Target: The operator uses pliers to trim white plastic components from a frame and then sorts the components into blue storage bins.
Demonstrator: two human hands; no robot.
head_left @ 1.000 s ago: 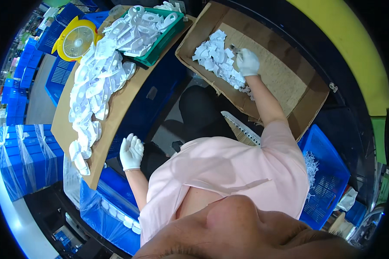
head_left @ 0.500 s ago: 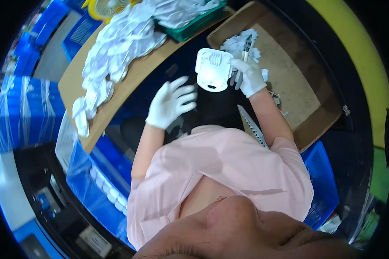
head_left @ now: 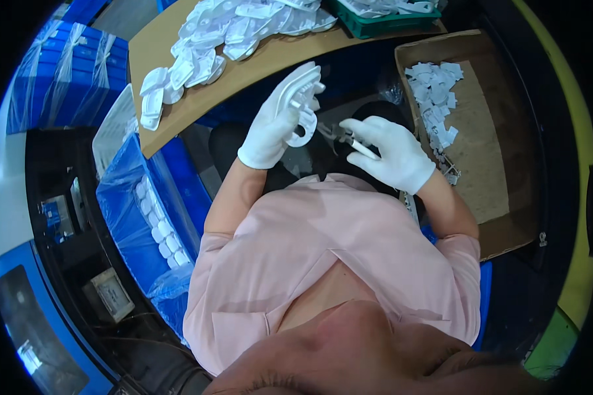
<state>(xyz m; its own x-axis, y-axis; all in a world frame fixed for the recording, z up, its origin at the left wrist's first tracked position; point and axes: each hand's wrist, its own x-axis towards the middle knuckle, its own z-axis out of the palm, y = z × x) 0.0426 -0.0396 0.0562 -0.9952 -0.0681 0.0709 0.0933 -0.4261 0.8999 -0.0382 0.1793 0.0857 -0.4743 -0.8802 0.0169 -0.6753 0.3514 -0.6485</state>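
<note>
My left hand [head_left: 269, 135], in a white glove, grips a white molded plastic part [head_left: 301, 131] that is tilted nearly edge-on, with a ring-shaped opening at its lower end. My right hand [head_left: 398, 158], gloved too, is closed around a pair of cutting pliers [head_left: 364, 149] with white handles. The pliers' dark jaws point left toward the plastic part; a small gap separates them. Blur hides whether the jaws are spread.
Many similar white parts [head_left: 204, 39] are piled on a curved tan table [head_left: 257, 69], beside a green tray [head_left: 382, 25]. At right stands a cardboard box [head_left: 501, 151] with white scraps [head_left: 435, 99]. A plastic-lined blue crate [head_left: 128, 217] at left holds rows of white pieces.
The plastic part has passed from my right hand to my left, which was open. My right hand keeps the pliers and is lower, their jaws now turned left. The whole view has shifted.
</note>
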